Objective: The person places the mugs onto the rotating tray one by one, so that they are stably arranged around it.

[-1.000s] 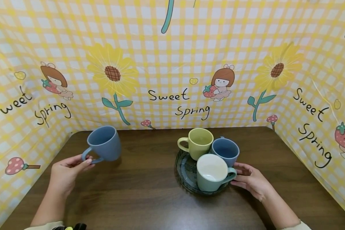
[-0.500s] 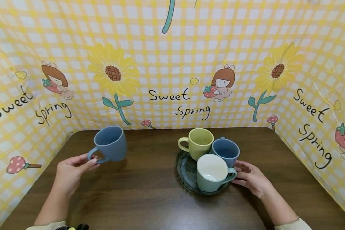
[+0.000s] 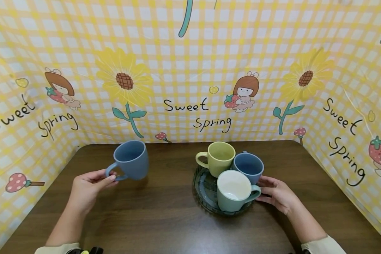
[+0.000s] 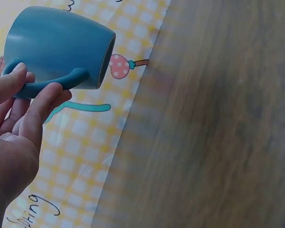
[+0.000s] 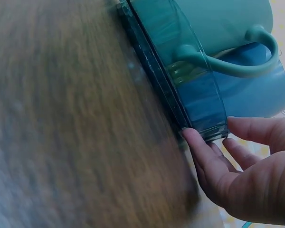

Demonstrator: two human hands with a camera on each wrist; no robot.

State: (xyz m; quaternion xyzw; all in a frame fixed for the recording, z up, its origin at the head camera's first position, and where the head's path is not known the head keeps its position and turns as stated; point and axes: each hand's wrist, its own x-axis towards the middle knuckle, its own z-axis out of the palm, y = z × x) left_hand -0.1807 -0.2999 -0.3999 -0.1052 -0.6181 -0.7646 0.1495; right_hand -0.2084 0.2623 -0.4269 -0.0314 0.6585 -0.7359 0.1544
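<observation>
On the left, my left hand [image 3: 90,188] pinches the handle of a blue mug [image 3: 134,164], held raised and slightly tilted above the table. The left wrist view shows thumb and fingers on the handle of this blue mug [image 4: 57,45]. To the right, my right hand [image 3: 279,195] grips the edge of a dark green glass tray [image 3: 204,192]; in the right wrist view its fingertips are at the wall of the glass tray [image 5: 206,111]. Standing close together on the tray are a yellow-green mug [image 3: 220,164], another blue mug [image 3: 252,171] and a pale green mug with white inside [image 3: 231,194].
A brown wooden table [image 3: 165,215] lies under everything. Yellow checked cloth [image 3: 177,70] with printed sunflowers and lettering hangs along its back and both sides. The pale green mug's handle [image 3: 255,194] juts over the tray's right edge, beside my right hand.
My left hand has carried the blue mug to the right, toward the table's middle. The right hand, the tray and its mugs have stayed in place.
</observation>
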